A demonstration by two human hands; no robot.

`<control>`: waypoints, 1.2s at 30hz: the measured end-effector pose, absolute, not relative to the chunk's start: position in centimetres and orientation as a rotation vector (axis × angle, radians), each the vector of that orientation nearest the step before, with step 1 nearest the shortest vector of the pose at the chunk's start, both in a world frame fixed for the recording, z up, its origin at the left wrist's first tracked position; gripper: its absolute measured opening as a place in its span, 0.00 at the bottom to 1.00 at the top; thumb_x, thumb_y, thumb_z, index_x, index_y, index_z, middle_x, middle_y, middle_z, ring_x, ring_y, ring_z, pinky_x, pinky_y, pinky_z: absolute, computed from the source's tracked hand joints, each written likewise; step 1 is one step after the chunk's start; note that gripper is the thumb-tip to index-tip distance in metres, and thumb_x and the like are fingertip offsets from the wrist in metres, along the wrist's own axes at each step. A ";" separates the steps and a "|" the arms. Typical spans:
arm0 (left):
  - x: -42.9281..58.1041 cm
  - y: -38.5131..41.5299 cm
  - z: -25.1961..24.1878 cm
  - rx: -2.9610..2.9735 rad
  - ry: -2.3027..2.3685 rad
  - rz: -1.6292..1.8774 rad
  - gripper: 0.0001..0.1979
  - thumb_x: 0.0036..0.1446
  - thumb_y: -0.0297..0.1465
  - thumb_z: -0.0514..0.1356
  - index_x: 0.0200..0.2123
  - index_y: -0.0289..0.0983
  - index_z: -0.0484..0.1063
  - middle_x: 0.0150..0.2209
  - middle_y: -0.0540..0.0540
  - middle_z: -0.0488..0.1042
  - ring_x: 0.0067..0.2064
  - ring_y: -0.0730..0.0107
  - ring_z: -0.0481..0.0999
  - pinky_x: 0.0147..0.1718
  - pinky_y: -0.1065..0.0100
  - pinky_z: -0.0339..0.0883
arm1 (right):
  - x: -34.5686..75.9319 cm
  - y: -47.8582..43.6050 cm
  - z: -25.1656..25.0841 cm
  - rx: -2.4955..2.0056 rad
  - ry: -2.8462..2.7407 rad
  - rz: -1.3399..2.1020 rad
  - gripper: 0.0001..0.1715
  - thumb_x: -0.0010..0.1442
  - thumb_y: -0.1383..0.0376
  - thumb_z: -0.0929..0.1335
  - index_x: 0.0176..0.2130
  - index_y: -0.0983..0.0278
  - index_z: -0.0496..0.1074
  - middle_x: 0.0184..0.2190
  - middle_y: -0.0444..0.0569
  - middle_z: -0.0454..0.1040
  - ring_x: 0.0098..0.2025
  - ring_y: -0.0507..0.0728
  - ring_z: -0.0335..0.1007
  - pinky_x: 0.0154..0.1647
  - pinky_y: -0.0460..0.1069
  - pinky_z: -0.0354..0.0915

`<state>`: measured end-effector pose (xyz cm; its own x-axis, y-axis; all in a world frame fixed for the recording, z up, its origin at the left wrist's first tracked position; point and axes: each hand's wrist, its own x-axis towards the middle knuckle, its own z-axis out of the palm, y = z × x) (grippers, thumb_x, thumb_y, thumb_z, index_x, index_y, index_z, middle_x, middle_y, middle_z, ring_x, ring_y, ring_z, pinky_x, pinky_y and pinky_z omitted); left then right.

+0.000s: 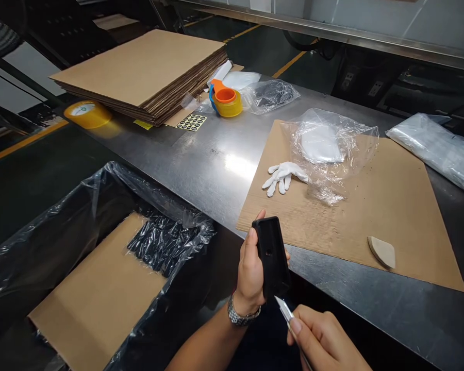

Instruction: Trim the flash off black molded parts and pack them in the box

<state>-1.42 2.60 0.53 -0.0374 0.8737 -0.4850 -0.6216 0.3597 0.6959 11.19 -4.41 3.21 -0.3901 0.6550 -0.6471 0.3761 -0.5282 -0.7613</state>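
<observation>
My left hand (250, 273) is closed around a flat black plastic piece (271, 256), held upright over the near edge of the steel table (216, 159). My right hand (325, 340) pinches a thin metal blade (284, 308), whose tip touches the lower edge of the black piece. A metal watch sits on my left wrist. In front of the hands a brown cardboard sheet (371, 226) lies on the table.
On the sheet lie a white glove (283, 176), a clear plastic bag (328, 149) and a small beige wedge (382, 251). A bag-lined box (100, 268) with cardboard and black parts stands at the left. Stacked cardboard (147, 72), tape rolls (227, 101) and more bags (436, 149) lie farther back.
</observation>
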 end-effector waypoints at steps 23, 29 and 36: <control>-1.3 2.2 -0.4 0.459 1.146 1.358 0.29 0.60 0.46 0.44 0.61 0.40 0.51 0.21 0.49 0.72 0.20 0.69 0.69 0.19 0.69 0.65 | 11.2 -4.5 2.2 -1.601 -1.454 2.048 0.26 0.61 0.47 0.57 0.26 0.64 0.62 0.11 0.36 0.54 0.14 0.46 0.51 0.15 0.41 0.47; -1.3 2.1 -0.4 0.458 1.136 1.380 0.30 0.60 0.46 0.45 0.61 0.39 0.52 0.21 0.49 0.73 0.21 0.68 0.71 0.19 0.69 0.66 | 11.1 -4.5 2.0 -1.566 -1.400 2.088 0.28 0.60 0.45 0.56 0.26 0.64 0.62 0.11 0.36 0.54 0.14 0.46 0.52 0.15 0.41 0.47; -1.2 2.1 -0.1 0.446 1.138 1.386 0.30 0.60 0.46 0.44 0.62 0.39 0.50 0.21 0.49 0.73 0.21 0.66 0.72 0.18 0.67 0.66 | 11.1 -4.5 1.9 -1.561 -1.332 2.112 0.27 0.59 0.45 0.58 0.26 0.64 0.62 0.11 0.36 0.54 0.14 0.46 0.53 0.15 0.41 0.48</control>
